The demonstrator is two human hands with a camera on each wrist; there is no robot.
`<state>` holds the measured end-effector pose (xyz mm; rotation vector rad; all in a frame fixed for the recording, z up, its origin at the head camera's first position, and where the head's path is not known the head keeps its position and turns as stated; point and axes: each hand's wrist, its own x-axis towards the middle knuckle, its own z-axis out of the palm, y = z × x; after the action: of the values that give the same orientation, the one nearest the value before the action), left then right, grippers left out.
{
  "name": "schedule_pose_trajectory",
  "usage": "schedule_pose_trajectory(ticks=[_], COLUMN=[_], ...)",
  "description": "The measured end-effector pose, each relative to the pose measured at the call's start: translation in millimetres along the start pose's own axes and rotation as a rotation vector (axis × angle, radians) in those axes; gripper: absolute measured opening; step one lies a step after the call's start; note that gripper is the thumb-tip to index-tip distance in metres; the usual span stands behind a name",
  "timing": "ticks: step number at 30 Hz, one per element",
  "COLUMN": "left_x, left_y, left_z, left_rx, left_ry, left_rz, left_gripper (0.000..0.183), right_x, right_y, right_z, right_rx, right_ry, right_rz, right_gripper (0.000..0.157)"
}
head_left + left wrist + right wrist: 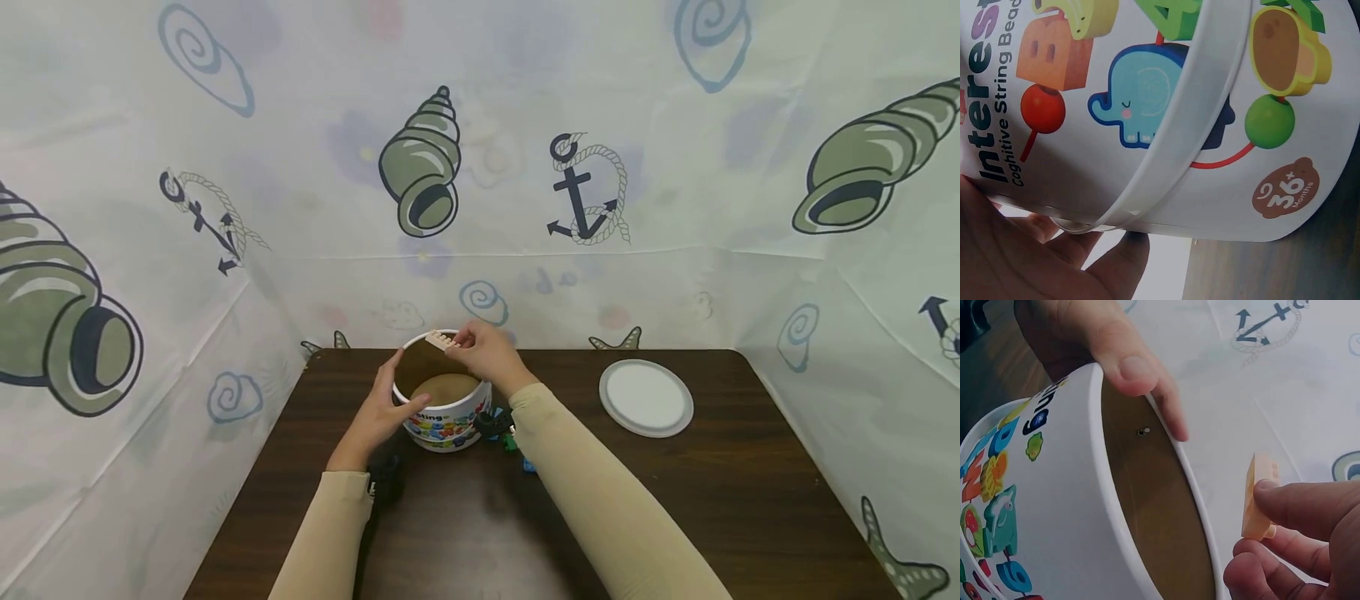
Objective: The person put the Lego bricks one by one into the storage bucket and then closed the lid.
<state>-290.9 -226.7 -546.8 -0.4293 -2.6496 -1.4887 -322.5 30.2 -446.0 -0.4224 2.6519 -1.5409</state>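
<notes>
A round white bucket (442, 421) with colourful bead pictures stands on the table, its brown inside visible from above. My left hand (381, 408) grips the bucket's left side, the thumb at the rim and the fingers round the outer wall. Over the opening's right side, my right hand (491, 354) pinches a peach toy building brick (1256, 497) between thumb and fingers. In the right wrist view this brick is apart from the rim, with its studs facing away from the bucket. The left wrist view shows the bucket's printed elephant and strap handle (1175, 125) close up.
A round white lid (647, 398) lies at the right on the dark wooden table (720, 500). Blue and green pieces (511, 442) sit beside the bucket, partly behind the right sleeve. White cloth with shell and anchor prints surrounds the table's back and sides.
</notes>
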Motion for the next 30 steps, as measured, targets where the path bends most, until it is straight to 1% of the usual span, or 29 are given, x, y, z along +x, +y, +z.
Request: schedule_pose_trajectory(ticks=[4, 9, 13, 16, 20, 24, 30], left_x=[-1.1, -3.1, -2.5, -1.3, -0.3, 0.0, -0.3], left_y=[-0.3, -1.3, 0.0, 0.6, -0.5, -1.3, -2.1], left_z=[1.3, 1.6, 1.2, 1.0, 0.9, 0.6, 0.0], left_rx=[0.001, -0.011, -0.014, -0.009, -0.001, -0.005, -0.010], left_ry=[-0.002, -0.010, -0.007, 0.003, 0.005, -0.001, -0.002], left_rz=[-0.010, -0.039, -0.045, -0.033, -0.023, -0.020, -0.023], left_gripper=[0.107, 0.107, 0.107, 0.108, 0.107, 0.107, 0.108], right_x=[0, -2, -3, -5, -10, -18, -34], right_y=[0, 0, 1, 4, 11, 19, 36], right_z=[2.0, 2.1, -1.3, -5.7, -12.7, -22.4, -40.1], right_rx=[0.008, 0.029, 0.040, 0.047, 0.022, -0.009, 0.033], right_ry=[-0.011, -0.057, -0.068, -0.073, -0.064, -0.044, -0.023], right_rz=[0.015, 0.038, 0.023, -0.005, -0.029, -0.020, 0.000], right_gripper=[0.023, 0.027, 0.026, 0.025, 0.025, 0.025, 0.022])
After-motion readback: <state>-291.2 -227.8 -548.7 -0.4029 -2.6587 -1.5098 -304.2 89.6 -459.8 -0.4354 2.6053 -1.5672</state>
